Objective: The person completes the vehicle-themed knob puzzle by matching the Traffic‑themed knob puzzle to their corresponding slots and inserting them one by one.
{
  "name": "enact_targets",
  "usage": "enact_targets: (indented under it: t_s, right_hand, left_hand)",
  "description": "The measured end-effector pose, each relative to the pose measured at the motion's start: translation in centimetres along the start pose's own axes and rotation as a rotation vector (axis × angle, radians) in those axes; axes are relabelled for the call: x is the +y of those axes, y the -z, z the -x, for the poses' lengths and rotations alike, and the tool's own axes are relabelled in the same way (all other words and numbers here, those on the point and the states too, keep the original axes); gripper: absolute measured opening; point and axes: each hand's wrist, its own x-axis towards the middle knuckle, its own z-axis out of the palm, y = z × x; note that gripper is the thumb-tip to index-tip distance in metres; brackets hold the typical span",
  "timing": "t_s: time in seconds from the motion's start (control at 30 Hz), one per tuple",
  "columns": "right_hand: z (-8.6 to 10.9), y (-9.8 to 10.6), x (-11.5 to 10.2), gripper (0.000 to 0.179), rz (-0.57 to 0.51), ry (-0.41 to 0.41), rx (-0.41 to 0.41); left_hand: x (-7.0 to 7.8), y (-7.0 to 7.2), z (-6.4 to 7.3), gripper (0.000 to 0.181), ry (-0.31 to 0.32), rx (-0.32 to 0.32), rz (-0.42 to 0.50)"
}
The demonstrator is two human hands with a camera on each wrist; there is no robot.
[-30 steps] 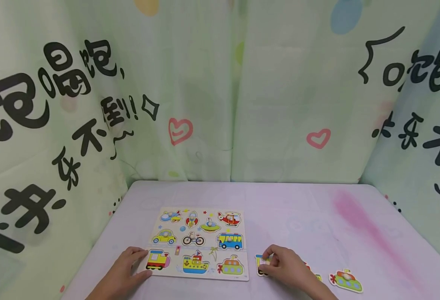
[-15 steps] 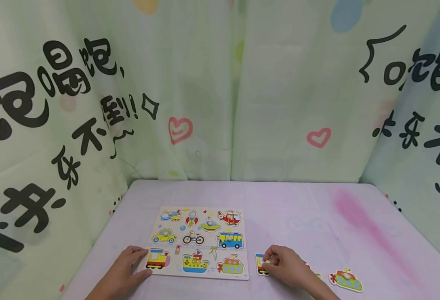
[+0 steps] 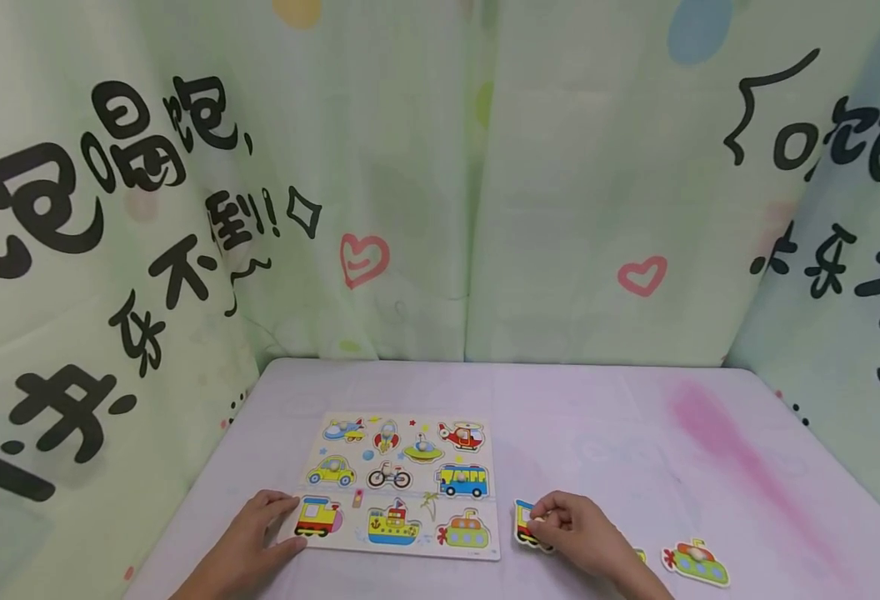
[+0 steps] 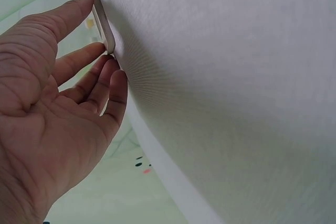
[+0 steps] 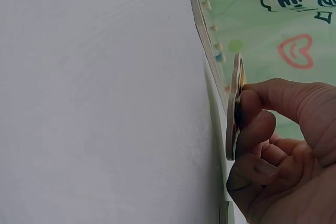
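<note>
A white puzzle board (image 3: 428,508) with vehicle pictures lies on the table. At its lower left corner, my left hand (image 3: 256,533) holds the board's edge, thumb on the near side and index fingertip on the left side. My right hand (image 3: 578,533) pinches a train puzzle piece (image 3: 524,527) between thumb and fingers, just right of the board. In the right wrist view the piece (image 5: 233,114) stands edge-on, tilted up beside the fingers, which cover part of its face. The left wrist view shows thumb and fingertips (image 4: 94,51) against the board's edge.
A green submarine piece (image 3: 697,562) lies to the right of my right hand. Another piece (image 3: 640,554) is mostly hidden behind that wrist. The pale tablecloth (image 3: 597,433) has a pink streak, and printed curtains (image 3: 545,183) surround the table.
My right hand has tilted and slightly lifted the train piece, shifting it a little to the right. The left hand keeps its place at the board's corner.
</note>
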Motion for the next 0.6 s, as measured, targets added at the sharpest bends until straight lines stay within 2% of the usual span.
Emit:
enact_targets:
  t_s: [0.27,0.6]
  right_hand:
    - [-0.1,-0.5,-0.1,0.016,-0.045,0.019,-0.039]
    - [-0.7,-1.8,-2.2,0.016,-0.112,0.049,-0.117]
  left_hand:
    - [0.1,-0.1,0.0,0.064,0.013,-0.004,-0.008]
    - [0.2,0.0,-0.1,0.065,0.012,-0.014,-0.028]
